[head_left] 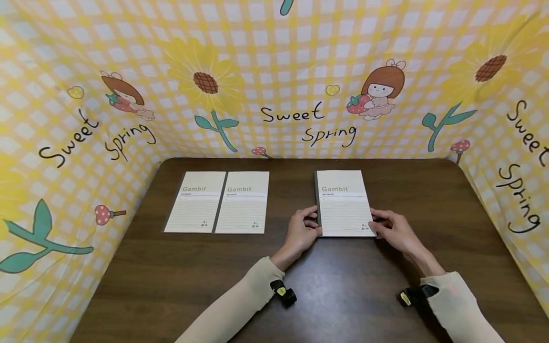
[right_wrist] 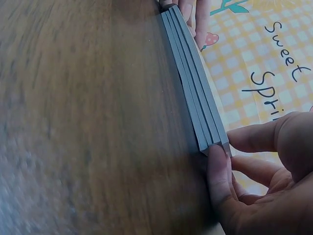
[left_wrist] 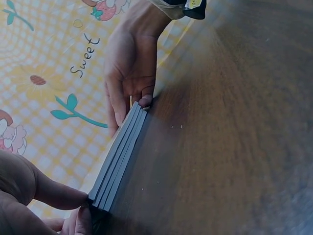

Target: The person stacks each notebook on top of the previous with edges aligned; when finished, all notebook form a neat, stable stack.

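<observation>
A small stack of notebooks with white "Gambit" covers and dark spines lies on the table, right of the middle. Its layered grey edges show in the left wrist view, nearly flush. My left hand grips the stack's near left corner, with thumb and fingers along the spine side. At the near right corner my right hand holds it, thumb by the front edge and fingers bent along the right side. In the right wrist view, the right thumb touches the corner of the layered edges.
Two more "Gambit" notebooks, a left one and a right one, lie side by side on the brown wooden table, left of the stack. A yellow checked cloth with flowers stands around the table's back and sides.
</observation>
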### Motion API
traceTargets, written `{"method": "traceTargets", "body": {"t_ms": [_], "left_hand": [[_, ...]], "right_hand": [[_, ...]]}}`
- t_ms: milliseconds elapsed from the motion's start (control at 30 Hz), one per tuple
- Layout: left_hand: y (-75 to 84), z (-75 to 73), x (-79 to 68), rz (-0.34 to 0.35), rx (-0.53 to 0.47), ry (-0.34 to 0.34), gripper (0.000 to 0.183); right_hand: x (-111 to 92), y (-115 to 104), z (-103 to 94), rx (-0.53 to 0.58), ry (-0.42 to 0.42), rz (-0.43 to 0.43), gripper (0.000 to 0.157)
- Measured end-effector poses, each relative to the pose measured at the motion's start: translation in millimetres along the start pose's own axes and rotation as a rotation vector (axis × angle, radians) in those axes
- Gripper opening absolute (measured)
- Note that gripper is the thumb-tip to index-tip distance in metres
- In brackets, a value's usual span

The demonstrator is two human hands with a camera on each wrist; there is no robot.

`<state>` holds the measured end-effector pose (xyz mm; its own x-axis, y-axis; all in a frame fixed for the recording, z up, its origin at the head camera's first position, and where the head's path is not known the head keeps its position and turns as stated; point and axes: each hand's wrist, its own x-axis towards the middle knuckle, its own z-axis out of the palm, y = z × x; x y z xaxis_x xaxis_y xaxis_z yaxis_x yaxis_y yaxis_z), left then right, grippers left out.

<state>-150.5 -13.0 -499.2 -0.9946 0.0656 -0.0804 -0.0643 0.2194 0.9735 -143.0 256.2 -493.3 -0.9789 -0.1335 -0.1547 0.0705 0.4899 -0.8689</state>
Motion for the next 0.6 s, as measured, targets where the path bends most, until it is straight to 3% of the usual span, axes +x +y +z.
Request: {"method": "traceTargets", "body": {"t_ms": [233, 467, 600], "left_hand": [[-2.0, -0.6, 3.7, -0.019, -0.038, -0.016, 0.063], [-0.8, -3.3, 5.9, -0.097, -0.102, -0.045, 0.055], [1.9, -9.1, 3.2, -0.116, -0.120, -0.086, 0.053]], "right_hand": [[-1.4, 0.3, 2.4, -0.029, 0.014, -0.004, 0.055], [-2.5, -4.3, 3.4, -0.033, -0.008, 0.002, 0.064], [-5.5, -12.9, 0.1, -0.187, 0.022, -0.075, 0.066]]}}
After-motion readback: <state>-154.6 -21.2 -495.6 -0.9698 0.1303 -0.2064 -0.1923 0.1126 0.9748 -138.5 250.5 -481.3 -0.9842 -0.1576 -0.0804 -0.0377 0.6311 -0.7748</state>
